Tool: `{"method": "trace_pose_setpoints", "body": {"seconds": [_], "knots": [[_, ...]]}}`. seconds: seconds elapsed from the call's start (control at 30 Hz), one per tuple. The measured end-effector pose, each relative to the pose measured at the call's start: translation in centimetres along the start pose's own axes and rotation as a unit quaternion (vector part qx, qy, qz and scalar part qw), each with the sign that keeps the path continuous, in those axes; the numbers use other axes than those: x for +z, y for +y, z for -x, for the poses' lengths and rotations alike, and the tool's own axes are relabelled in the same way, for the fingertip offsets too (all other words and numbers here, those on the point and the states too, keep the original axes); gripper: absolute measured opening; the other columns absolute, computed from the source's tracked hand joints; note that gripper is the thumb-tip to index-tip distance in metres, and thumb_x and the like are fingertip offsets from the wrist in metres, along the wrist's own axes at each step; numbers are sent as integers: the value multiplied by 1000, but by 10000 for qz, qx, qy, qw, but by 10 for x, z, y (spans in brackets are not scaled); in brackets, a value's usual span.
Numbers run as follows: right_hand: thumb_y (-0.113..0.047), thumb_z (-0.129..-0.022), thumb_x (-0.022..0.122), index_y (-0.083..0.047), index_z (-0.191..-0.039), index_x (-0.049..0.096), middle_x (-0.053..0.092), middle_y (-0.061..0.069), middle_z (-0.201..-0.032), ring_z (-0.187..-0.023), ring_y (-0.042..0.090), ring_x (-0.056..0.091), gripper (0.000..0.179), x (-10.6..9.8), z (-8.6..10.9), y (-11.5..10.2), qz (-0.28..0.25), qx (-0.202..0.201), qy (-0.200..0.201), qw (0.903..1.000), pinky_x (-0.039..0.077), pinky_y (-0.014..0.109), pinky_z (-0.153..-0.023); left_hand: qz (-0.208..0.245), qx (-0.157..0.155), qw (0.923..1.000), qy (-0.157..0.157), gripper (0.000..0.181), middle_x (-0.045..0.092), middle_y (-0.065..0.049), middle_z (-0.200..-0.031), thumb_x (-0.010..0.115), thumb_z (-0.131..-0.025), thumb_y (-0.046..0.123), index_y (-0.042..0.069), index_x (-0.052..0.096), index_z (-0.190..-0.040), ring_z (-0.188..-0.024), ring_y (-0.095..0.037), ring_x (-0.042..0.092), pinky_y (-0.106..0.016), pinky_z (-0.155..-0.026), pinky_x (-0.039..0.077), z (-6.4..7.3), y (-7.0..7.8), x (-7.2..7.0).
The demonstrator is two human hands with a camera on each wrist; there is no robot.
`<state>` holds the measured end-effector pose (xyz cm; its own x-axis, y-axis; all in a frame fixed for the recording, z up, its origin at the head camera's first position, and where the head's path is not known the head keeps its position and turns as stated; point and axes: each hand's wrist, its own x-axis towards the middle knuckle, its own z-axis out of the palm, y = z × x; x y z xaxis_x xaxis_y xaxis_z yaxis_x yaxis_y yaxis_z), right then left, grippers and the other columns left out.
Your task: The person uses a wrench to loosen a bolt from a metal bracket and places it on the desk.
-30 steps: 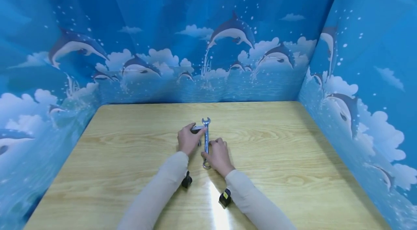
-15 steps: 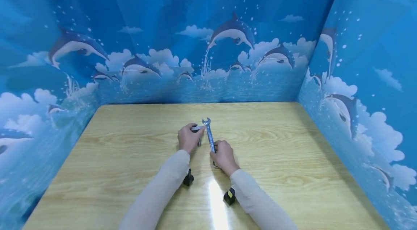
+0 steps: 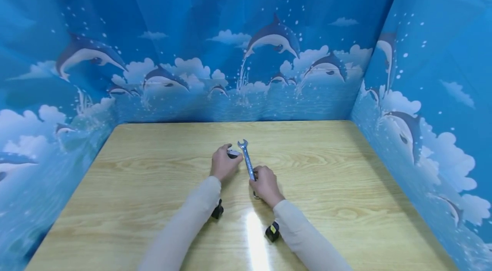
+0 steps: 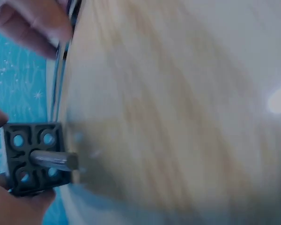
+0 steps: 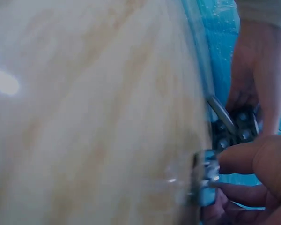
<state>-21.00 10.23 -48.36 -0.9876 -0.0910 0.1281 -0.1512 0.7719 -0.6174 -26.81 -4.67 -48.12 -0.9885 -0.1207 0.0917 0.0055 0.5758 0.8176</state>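
Observation:
My left hand [image 3: 224, 165] pinches a square part with a white face, a black ribbed underside and a metal pin, between thumb and fingers. In the left wrist view the black underside [image 4: 17, 152] shows round holes, and the metal pin [image 4: 56, 160] juts from its middle. My right hand [image 3: 266, 183] grips a chrome combination wrench [image 3: 248, 162] near its ring end. The wrench's open end points away and leans left, just right of the square part. In the right wrist view the wrench [image 5: 209, 180] sits between thumb and fingers, blurred.
A light wood-grain table [image 3: 330, 168] lies under both hands. Blue dolphin-print sheets [image 3: 215, 70] stand along its back and sides. Black wrist cameras [image 3: 272, 231] hang at both cuffs. A bright glare strip [image 3: 255, 237] crosses the table's near middle.
My right hand has shifted right with the wrench, which has turned from nearly straight to leaning. My left hand has tilted the square part, and its pin no longer shows in the head view.

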Motion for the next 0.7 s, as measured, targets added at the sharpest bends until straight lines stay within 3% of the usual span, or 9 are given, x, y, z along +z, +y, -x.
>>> {"method": "trace_pose_setpoints", "body": {"seconds": [0.07, 0.13, 0.23, 0.4, 0.53, 0.7], "knots": [[0, -73, 71, 6, -100, 67, 67, 12, -86, -78, 24, 63, 28, -4, -1, 0, 40, 62, -154, 9999, 58, 39, -73, -142, 57, 9994, -324, 71, 56, -19, -128, 70, -80, 29, -1, 45, -139, -107, -30, 57, -43, -93, 53, -1, -4, -7], [2, -72, 70, 6, -99, 67, 68, 12, -85, -78, 24, 64, 28, -8, -2, 0, 62, 114, -251, 9996, 58, 39, -74, -276, 64, 9987, -421, 78, 50, -22, -135, 71, -81, 32, -2, 38, -143, -114, -33, 53, -45, -100, 49, 0, -7, -11], [1, -71, 71, 6, -99, 67, 67, 11, -84, -77, 24, 63, 28, -10, -4, -1, 98, 161, -284, 9994, 58, 39, -74, -373, -48, 9991, -202, 86, 47, -25, -138, 75, -80, 38, -4, 35, -143, -124, -37, 48, -49, -106, 43, 4, -8, -12], [-8, -74, 78, 6, -97, 67, 62, 11, -83, -75, 23, 58, 29, -4, -11, -2, 175, 224, -163, 9995, 57, 39, -71, -201, -406, 9987, 250, 87, 51, -27, -134, 78, -78, 39, -4, 37, -142, -123, -40, 51, -50, -105, 44, 12, -7, -7], [-9, -75, 78, 8, -97, 66, 63, 14, -84, -72, 24, 58, 30, -1, -18, -2, 328, 177, -94, 9993, 58, 38, -69, -101, -625, 9970, 444, 84, 56, -26, -127, 80, -77, 37, -3, 42, -139, -118, -39, 55, -49, -102, 47, 13, -5, -5], [-2, -74, 73, 5, -86, 67, 65, 12, -74, -63, 21, 59, 16, -2, -27, -4, 479, 242, -217, 9983, 57, 32, -59, -64, -838, 9951, 517, 79, 62, -24, -116, 81, -75, 39, -4, 47, -132, -107, -36, 61, -46, -93, 54, 14, -4, -4]]}}
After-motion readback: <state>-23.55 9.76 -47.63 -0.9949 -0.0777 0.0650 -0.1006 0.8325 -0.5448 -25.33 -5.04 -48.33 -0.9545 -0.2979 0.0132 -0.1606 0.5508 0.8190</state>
